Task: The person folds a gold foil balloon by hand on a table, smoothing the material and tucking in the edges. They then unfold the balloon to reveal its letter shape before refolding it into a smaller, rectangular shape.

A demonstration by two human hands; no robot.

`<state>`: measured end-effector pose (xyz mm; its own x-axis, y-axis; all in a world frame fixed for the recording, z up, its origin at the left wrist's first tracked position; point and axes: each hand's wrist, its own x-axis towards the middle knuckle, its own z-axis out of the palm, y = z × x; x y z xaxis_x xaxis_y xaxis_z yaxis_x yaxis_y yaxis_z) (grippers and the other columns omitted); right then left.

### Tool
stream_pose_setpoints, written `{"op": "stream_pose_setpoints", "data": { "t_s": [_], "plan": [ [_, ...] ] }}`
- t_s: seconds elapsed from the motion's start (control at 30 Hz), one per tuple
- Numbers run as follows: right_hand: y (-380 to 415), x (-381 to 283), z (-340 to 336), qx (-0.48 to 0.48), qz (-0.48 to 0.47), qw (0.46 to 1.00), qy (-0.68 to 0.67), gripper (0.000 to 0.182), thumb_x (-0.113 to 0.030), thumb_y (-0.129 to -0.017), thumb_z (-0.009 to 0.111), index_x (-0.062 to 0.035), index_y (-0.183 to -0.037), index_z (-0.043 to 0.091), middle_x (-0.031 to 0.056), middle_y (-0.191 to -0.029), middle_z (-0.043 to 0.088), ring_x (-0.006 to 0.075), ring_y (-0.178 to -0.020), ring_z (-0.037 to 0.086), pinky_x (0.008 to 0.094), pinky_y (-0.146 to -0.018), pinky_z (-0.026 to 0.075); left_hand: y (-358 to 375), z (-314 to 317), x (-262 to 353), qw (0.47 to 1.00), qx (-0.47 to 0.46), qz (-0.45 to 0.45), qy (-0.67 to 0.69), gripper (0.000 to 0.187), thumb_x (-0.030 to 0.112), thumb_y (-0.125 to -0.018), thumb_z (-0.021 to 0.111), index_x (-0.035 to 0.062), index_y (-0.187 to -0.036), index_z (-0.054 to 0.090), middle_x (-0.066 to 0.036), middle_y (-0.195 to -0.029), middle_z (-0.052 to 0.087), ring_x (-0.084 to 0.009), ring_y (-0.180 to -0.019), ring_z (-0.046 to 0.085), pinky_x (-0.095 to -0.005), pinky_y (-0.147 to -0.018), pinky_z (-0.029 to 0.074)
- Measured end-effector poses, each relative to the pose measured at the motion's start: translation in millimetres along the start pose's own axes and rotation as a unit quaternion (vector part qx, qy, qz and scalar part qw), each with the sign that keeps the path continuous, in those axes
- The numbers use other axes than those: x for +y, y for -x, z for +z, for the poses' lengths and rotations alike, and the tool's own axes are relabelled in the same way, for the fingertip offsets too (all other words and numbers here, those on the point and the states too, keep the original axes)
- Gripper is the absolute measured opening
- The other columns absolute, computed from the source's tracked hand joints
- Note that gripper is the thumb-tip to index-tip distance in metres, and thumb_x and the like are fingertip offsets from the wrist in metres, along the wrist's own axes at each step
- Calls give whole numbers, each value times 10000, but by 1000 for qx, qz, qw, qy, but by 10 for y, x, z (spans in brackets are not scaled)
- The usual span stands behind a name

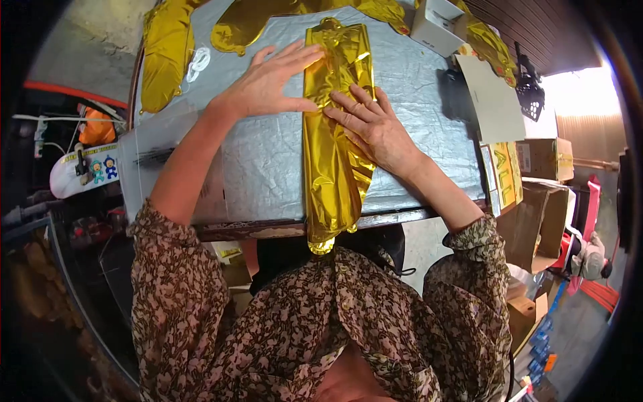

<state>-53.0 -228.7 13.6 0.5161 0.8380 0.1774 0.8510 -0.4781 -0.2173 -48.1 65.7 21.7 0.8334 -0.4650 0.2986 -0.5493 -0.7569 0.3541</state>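
Note:
A long gold foil balloon (327, 157), flattened and creased, lies lengthwise on the covered table. Its near end hangs over the front edge, close to the patterned shirt. My left hand (271, 84) is spread at the balloon's upper left side, with its fingertips over the foil and the thumb near the left edge. Flat across the middle and right side of the foil rests my right hand (378, 127), fingers stretched out. Neither hand is wrapped around anything. The balloon's underside is hidden.
More gold foil balloons (166, 57) lie along the table's back and left. A white coil of string (198, 63) sits near them. At the right back are a white box (435, 28) and a cardboard sheet (491, 97). Cardboard boxes (539, 218) stand right of the table (261, 171).

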Motion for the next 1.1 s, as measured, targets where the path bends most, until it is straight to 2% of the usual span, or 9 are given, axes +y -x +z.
{"op": "stream_pose_setpoints", "data": {
  "t_s": [0.03,0.07,0.23,0.33,0.4,0.47,0.5,0.73,1.1],
  "plan": [
    [-7,20,18,1,-7,1000,-2,546,-195,-1014,666,-230,-1547,551,52,-1642,476,362,-1532,406,593,-1260,267,-8,-10,45,1000,21,-5,4,667,415,-969,731,111,-1535,551,-95,-1580,558,-288,-1496,473,-517,-1243,284],
    [-11,33,33,13,-10,1000,-2,469,-320,-1049,624,-233,-1509,586,50,-1616,507,367,-1518,423,617,-1265,254,-39,14,107,1000,20,1,5,667,415,-969,731,111,-1535,551,-95,-1580,558,-288,-1496,473,-517,-1243,284],
    [-4,66,56,23,-15,1000,-5,469,-310,-1050,625,-229,-1510,584,57,-1624,498,368,-1521,421,618,-1265,250,-176,342,336,992,92,26,78,415,146,-1044,600,79,-1454,600,-125,-1435,650,-324,-1299,604,-441,-1084,492],
    [25,81,-21,36,-14,997,-59,478,-243,-1046,631,-208,-1520,576,68,-1642,475,373,-1537,398,614,-1260,254,-185,385,352,992,66,1,111,428,63,-1029,615,53,-1456,604,-135,-1457,638,-352,-1301,589,-428,-1116,474],
    [11,102,-132,47,-13,993,-104,495,-187,-1039,637,-190,-1529,567,75,-1656,456,375,-1548,379,609,-1254,259,-174,391,371,993,63,2,103,427,66,-1028,617,54,-1455,605,-133,-1457,638,-353,-1291,592,-429,-1110,478],
    [4,187,-270,112,76,980,-146,492,-181,-1058,610,-183,-1545,540,82,-1666,441,384,-1553,367,617,-1259,244,-163,386,369,994,61,-2,95,427,68,-1027,619,54,-1454,607,-132,-1457,638,-354,-1280,595,-430,-1104,483],
    [-12,356,-223,133,70,987,-61,478,-186,-1082,568,-180,-1557,520,78,-1655,457,377,-1562,352,627,-1262,229,-157,401,371,993,64,9,99,426,70,-1025,621,55,-1451,609,-131,-1463,635,-353,-1290,589,-430,-1112,476],
    [-180,725,-94,57,63,995,59,453,-219,-1095,541,-189,-1547,527,24,-1635,485,327,-1556,373,625,-1270,210,-131,367,382,992,66,5,110,398,110,-1036,615,46,-1428,625,-123,-1496,610,-341,-1340,559,-432,-1148,444],
    [-278,781,-85,71,72,995,20,344,-207,-1075,587,-158,-1413,629,21,-1530,593,310,-1510,441,631,-1247,235,-160,403,382,997,67,6,48,383,149,-995,688,63,-1368,679,-96,-1455,638,-305,-1298,574,-437,-1103,482]
  ]
}}
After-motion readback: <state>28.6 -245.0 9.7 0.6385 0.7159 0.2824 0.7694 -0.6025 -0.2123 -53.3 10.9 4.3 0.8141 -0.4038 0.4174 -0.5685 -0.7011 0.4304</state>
